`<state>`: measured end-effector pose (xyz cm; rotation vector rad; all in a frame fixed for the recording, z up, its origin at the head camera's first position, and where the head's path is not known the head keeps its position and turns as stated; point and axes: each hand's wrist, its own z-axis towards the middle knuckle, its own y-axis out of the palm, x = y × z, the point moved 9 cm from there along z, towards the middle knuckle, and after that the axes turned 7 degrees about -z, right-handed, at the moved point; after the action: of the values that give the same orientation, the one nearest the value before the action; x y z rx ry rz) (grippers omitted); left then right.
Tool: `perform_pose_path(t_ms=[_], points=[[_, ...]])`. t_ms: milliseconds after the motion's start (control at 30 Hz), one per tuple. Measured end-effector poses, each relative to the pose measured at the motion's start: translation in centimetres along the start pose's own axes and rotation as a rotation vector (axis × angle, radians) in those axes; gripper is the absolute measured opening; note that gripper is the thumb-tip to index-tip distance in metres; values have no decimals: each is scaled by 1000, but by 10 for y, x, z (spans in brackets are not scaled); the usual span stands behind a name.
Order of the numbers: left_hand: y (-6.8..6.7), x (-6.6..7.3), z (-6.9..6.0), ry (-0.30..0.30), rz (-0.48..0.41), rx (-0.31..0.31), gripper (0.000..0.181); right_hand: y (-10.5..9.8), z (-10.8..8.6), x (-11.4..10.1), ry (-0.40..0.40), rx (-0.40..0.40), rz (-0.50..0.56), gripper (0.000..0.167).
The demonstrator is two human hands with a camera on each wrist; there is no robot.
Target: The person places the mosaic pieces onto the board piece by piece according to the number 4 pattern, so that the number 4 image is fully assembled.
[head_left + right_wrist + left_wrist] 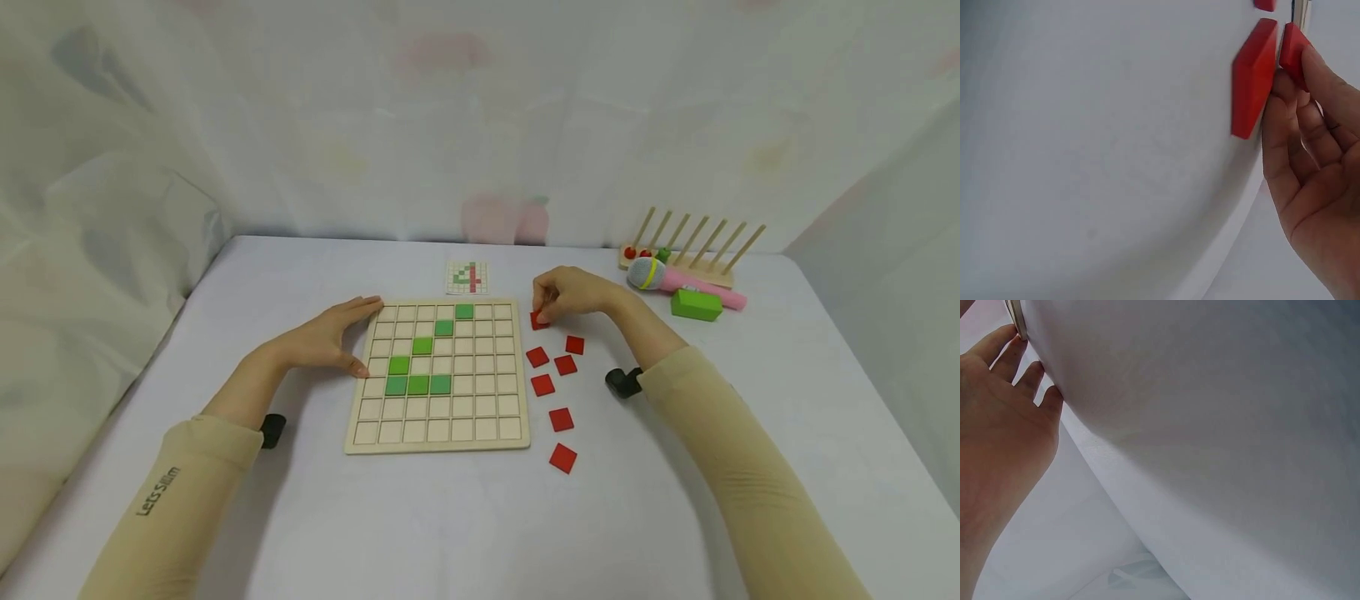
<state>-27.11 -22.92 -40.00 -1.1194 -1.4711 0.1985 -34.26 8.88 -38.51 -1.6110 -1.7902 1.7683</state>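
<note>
Currently, right of the grid board [486, 406], the right hand [576, 292] pinches a red tile [1292, 53]; the left hand [321, 337], fingers spread, touches the board's left edge.

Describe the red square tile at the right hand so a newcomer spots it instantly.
Find the square pale wooden grid board. Beside its far right corner, the right hand pinches the red square tile. Unlike the other red tiles, which lie loose, it is held.
</note>
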Motion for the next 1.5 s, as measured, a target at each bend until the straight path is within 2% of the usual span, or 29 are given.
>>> perform_pose_path(t_ms=[267,433,733,967,1500], points=[[1,1,1,3,1,-2,118,-9,1,-9,0,13,51,19],[0,1,1,8,-4,0,119,-11,5,-15,14,22,104,19],[0,1,0,6,-3,-2,118,-10,14,-35,-2,30,153,17],[0,0,0,-11,-13,-8,118,-7,21,-42,2,20,194,16],[0,-2,1,-19,-17,-12,118,4,37,-69,-59,4,227,17]])
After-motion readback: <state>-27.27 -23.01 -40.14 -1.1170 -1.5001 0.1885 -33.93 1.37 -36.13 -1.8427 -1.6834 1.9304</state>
